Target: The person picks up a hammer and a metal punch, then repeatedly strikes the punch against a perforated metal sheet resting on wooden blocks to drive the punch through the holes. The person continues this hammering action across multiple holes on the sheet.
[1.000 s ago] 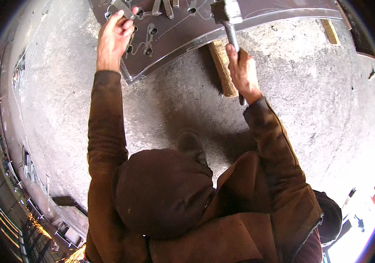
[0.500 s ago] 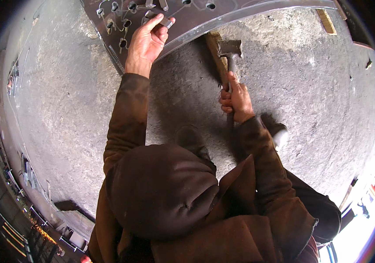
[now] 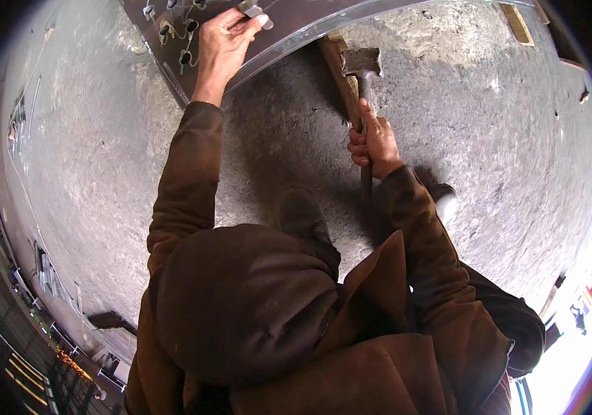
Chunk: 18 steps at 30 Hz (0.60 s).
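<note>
Right hand [image 3: 373,142] clenched around hammer [image 3: 363,76] handle; left hand [image 3: 223,38] grip pinching small metal piece [image 3: 254,10] at steel plate [image 3: 309,17].

I see a rough grey concrete floor [image 3: 503,138] filling most of the view, pitted and stained. A wooden block [image 3: 517,22] lies on it at the far right, well apart from everything else. Small dark bits of debris [image 3: 584,95] sit near the right rim. On the near left I make out a dark bracket-like piece [image 3: 106,320] lying flat, and past it a low patch of orange sparks [image 3: 71,363]. A long rail or edge [image 3: 5,173] runs along the left rim. At the near right, bright daylight washes out coloured objects [image 3: 589,290]; I cannot tell what they are.
</note>
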Motion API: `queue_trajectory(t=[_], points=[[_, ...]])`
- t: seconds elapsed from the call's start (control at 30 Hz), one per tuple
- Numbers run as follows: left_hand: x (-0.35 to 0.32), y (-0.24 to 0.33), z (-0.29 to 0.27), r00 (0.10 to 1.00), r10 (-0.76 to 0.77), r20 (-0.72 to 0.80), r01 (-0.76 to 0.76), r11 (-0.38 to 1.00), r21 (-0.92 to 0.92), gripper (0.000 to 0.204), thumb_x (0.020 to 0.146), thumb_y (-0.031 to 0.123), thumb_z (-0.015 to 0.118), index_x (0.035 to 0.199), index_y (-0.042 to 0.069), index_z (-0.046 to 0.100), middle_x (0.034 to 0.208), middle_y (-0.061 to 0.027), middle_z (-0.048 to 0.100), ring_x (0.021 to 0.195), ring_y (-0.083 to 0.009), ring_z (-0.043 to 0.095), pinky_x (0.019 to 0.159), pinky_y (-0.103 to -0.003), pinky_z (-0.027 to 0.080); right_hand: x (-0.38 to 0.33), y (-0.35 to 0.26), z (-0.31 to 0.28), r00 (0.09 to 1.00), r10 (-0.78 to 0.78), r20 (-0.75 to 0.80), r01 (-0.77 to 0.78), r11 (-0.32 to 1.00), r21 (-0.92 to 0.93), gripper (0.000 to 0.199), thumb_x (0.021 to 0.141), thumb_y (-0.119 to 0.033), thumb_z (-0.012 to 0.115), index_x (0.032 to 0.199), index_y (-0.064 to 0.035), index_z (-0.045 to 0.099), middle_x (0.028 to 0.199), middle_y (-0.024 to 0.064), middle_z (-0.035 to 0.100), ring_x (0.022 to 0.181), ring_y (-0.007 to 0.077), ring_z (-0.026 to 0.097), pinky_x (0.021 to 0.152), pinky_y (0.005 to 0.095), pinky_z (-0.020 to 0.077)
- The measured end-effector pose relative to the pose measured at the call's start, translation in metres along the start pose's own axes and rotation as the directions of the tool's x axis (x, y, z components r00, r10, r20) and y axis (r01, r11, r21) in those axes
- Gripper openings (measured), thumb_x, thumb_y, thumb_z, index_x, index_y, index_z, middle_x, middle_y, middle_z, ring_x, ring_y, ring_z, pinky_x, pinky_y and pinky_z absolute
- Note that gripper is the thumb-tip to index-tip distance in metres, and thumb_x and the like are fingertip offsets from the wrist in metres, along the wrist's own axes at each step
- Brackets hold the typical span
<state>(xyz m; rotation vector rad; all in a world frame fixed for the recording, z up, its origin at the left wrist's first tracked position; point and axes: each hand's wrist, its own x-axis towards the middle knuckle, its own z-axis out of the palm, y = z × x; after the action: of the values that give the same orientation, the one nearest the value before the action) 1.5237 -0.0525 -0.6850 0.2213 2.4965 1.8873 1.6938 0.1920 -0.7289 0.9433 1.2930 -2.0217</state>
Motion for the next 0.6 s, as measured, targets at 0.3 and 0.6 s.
queue_trajectory(t=[0.3, 0.6], points=[[-0.008, 0.006, 0.014, 1.000, -0.011, -0.001, 0.011, 0.990, 0.143, 0.015, 0.093, 0.007, 0.071, 0.105, -0.003, 0.071, 0.095, -0.0109, 0.076, 0.088, -0.0156, 0.073, 0.078, -0.028, 0.056, 0.004, 0.005, 0.000, 0.998, -0.048, -0.051, 0.044, 0.995, -0.086, 0.056, 0.096, -0.066, 0.055, 0.082, -0.0136, 0.041, 0.058, -0.0029, 0.034, 0.043, 0.0057, 0.031, 0.035, 0.0248, 0.0239], [-0.006, -0.042, 0.017, 0.977, 0.209, -0.040, -0.195, 0.953, 0.233, 0.020, 0.090, 0.019, 0.078, 0.102, 0.004, 0.075, 0.085, -0.0079, 0.076, 0.079, -0.0148, 0.074, 0.070, -0.028, 0.058, -0.005, -0.002, 0.012, 0.969, -0.205, -0.136, 0.157, 0.941, -0.299, 0.049, 0.099, -0.053, 0.061, 0.080, -0.0095, 0.048, 0.060, -0.0018, 0.043, 0.043, 0.0066, 0.039, 0.035, 0.0260, 0.0297]])
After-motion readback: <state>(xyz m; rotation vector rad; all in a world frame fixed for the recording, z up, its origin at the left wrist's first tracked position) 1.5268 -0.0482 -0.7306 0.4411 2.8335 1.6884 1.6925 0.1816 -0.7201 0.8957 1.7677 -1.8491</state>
